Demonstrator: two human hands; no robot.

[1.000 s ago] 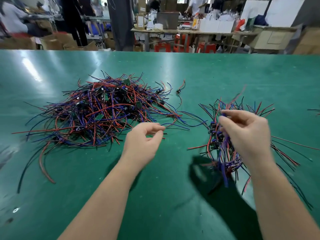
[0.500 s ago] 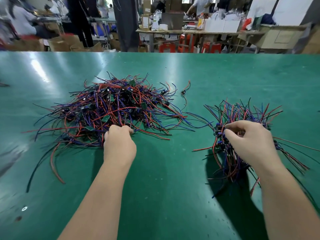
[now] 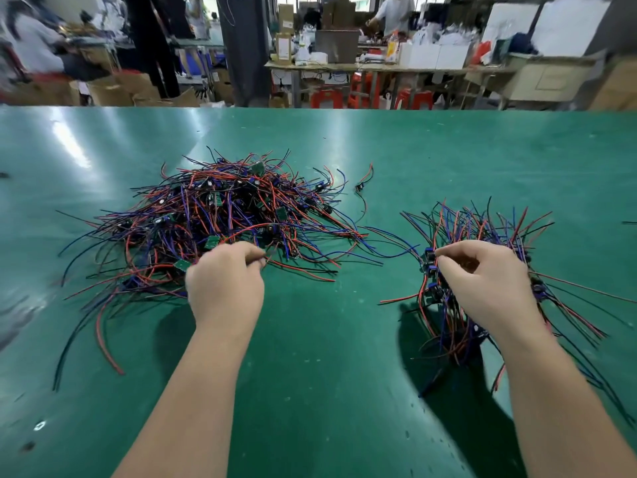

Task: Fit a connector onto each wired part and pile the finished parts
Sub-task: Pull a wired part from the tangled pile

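Note:
A big loose heap of wired parts (image 3: pixel 220 219) with red, blue and black leads and small green boards lies left of centre on the green table (image 3: pixel 327 391). My left hand (image 3: pixel 225 284) is at its near edge, fingers curled and pinching a lead from the heap. A smaller bundle of wired parts (image 3: pixel 465 243) with black connectors lies at the right. My right hand (image 3: pixel 482 281) is on top of it, thumb and forefinger pinching a connector at the bundle's left side. What lies under the palm is hidden.
One stray wired part (image 3: pixel 362 184) lies between the two heaps, farther back. Beyond the table's far edge are cardboard boxes, red stools, a cluttered workbench (image 3: pixel 379 65) and people standing.
My left hand moved from mid-table left to the big heap's near edge and closed on a lead. My right hand lowered onto the small bundle and pinched into it.

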